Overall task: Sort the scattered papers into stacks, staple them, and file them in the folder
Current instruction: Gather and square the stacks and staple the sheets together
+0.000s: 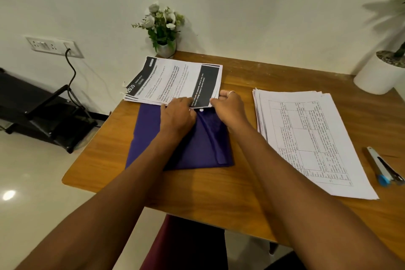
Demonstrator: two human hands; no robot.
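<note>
**Both hands on printed stack at folder mouth**

Two bare forearms reach in from the bottom edge over the wooden table (219,193). The purple folder (197,151) lies flat under them, its white snap button (201,110) between the hands. The left hand (177,114) rests on the folder, fingers curled together onto the near edge of the printed stack (175,79). The right hand (229,107) pinches that stack's near right corner, thumb against fingers. The stack overlaps the folder's far edge. A second stack (311,138), with tables printed on it, lies well apart to the right, with the stapler (383,169) beside it. A flower pot (164,28) stands at the wall.
</note>
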